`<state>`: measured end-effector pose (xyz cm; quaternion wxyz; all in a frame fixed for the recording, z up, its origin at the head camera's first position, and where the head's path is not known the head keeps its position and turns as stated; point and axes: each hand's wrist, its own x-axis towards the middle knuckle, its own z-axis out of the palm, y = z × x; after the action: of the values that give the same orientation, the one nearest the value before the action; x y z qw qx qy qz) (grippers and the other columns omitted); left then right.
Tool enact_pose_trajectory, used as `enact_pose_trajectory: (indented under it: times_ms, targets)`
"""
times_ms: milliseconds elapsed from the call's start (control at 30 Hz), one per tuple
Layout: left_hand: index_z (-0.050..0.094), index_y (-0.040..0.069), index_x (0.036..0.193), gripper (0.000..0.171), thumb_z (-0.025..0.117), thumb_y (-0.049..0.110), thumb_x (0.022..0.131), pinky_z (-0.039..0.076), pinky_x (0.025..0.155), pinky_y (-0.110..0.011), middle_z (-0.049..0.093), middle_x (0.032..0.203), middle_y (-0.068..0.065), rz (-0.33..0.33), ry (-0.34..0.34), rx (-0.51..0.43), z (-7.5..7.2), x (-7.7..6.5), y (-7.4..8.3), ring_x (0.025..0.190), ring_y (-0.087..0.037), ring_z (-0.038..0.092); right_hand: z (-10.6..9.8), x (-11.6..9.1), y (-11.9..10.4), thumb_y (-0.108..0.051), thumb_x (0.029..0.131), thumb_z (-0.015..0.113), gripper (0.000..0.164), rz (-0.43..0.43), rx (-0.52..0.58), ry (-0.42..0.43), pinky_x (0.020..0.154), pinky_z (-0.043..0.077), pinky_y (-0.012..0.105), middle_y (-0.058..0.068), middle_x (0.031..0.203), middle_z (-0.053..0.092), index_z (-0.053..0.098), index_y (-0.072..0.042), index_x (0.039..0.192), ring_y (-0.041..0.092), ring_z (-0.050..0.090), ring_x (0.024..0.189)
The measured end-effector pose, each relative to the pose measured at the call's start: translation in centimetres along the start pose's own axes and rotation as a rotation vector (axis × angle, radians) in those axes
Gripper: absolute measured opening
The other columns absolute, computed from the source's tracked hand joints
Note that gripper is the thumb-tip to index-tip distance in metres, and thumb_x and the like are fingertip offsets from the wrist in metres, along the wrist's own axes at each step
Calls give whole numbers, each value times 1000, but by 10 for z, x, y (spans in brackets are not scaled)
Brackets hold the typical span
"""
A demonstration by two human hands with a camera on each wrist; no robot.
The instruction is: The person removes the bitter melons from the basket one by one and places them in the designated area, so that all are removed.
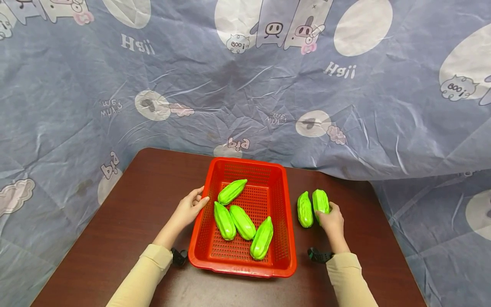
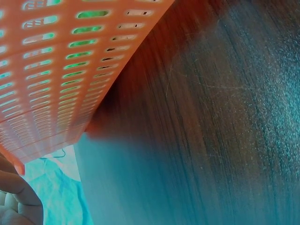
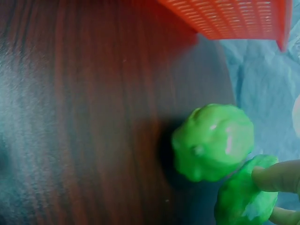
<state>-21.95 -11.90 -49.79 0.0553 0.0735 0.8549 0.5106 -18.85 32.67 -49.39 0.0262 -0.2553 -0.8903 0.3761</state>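
Four green veggies (image 1: 243, 222) lay in a red basket (image 1: 242, 270), a fifth veggie (image 1: 304, 209) sat on the brown table (image 1: 145, 183) beside it, the left hand (image 1: 190, 207) held the basket's edge, the right hand (image 1: 333, 219), well apart, pinched a sixth veggie (image 1: 320, 198) near the fifth

Basket (image 1: 264, 272): red, slotted-grid pattern on walls and floor; reads orange in left wrist view. Inside vegetables (image 1: 242, 222), four within the basket: bright lime green, lengthwise ridge lines, paler glare streaks. Outside vegetables (image 1: 304, 209), two right of basket: same green. Surface (image 1: 161, 179) under basket: dark reddish brown, wood grain. Cloth (image 1: 238, 91) behind basket: grey-blue, off-white discs, pink clouds, dark-outlined cartoon figures, white lettering. Sleeves (image 1: 138, 273) either side of basket: plain cream.
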Motion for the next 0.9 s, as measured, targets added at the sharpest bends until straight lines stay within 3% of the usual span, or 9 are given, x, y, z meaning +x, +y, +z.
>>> enact_pose_trajectory:
  times_ms: [333,900]
  targets:
    - [44,0,146,55,59,26,100,47,71,-29,62,98,-13,17,25,14,1,2,-2,79,-16,55,9,1,11,-17,91,60,69,-8,-10,5,106,35,58,37,141,39,30,12,145,50,41,126]
    - [42,1,148,55,58,26,101,47,72,-30,60,100,-13,-6,8,13,0,1,0,80,-18,54,19,-2,8,-16,92,60,68,-24,26,-16,106,36,57,36,141,40,30,12,145,48,42,125]
